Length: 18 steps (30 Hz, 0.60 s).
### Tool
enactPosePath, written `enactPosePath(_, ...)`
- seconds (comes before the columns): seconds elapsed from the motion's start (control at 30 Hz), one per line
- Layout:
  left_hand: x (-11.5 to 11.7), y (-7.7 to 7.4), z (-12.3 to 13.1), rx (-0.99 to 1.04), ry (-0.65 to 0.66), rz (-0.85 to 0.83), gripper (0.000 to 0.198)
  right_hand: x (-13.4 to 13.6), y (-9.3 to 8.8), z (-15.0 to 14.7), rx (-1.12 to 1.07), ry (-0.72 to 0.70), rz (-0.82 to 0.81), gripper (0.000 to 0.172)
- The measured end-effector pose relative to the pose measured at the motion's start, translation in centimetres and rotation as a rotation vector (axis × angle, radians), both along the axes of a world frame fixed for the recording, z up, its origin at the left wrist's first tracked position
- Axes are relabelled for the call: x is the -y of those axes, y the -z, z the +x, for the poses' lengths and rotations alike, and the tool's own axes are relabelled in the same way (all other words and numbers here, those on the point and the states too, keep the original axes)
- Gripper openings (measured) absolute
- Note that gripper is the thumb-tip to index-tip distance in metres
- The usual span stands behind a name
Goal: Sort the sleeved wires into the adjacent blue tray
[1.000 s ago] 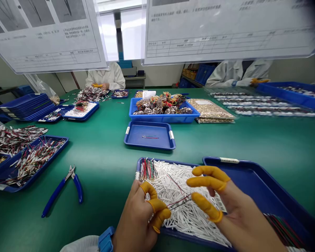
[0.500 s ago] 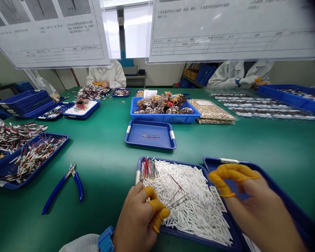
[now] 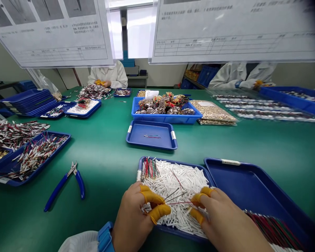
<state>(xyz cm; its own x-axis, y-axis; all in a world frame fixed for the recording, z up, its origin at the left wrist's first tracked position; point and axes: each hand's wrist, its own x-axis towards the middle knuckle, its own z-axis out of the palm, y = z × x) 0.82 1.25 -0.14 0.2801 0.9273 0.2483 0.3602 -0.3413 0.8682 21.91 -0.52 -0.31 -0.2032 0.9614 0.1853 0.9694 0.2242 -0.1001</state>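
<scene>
My left hand point(image 3: 135, 218) and my right hand point(image 3: 223, 224) both wear yellow finger cots and rest low over a blue tray point(image 3: 173, 162) heaped with short white sleeves point(image 3: 175, 185). Several thin wires point(image 3: 177, 200) span the gap between my hands. My left fingers pinch their near ends, and a thin red wire runs to my right fingertips. A bundle of coloured wires point(image 3: 149, 168) stands at the tray's far left corner.
An emptier blue tray point(image 3: 246, 182) lies to the right, with red and green wires point(image 3: 274, 229) at its near end. Blue-handled pliers point(image 3: 65, 187) and a wire-filled tray point(image 3: 34, 157) lie left. Farther along the green bench are more trays, and co-workers sit across it.
My right hand has come back from over the right tray and lowered onto the wires. My hands are now closer together, and the wires stretch between them.
</scene>
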Motion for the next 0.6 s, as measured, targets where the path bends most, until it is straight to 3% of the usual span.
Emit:
enactPosePath(0.1, 0.0, 0.1, 0.1, -0.008, -0.023, 0.025, 0.009, -0.4, 0.1, 0.1, -0.130, 0.009, 0.001, 0.021)
enactPosePath(0.17, 0.1, 0.1, 0.1, -0.026, -0.041, 0.039, 0.010, -0.4, 0.0, 0.0, -0.306, 0.093, -0.024, 0.023)
enactPosePath(0.27, 0.2, 0.0, 0.1, -0.048, -0.065, 0.038, 0.010, -0.3, -0.5, -0.7, -0.693, 0.220, -0.057, 0.022)
enactPosePath(0.4, 0.3, -0.1, 0.2, -0.081, -0.069, 0.016, 0.009, -0.6, -1.6, -2.2, -1.215, 0.232, -0.115, 0.013)
enactPosePath(0.6, 0.4, 0.0, 0.3, -0.114, -0.087, 0.040, 0.009, -0.7, -1.7, -2.0, -1.327, 0.254, -0.022, 0.021)
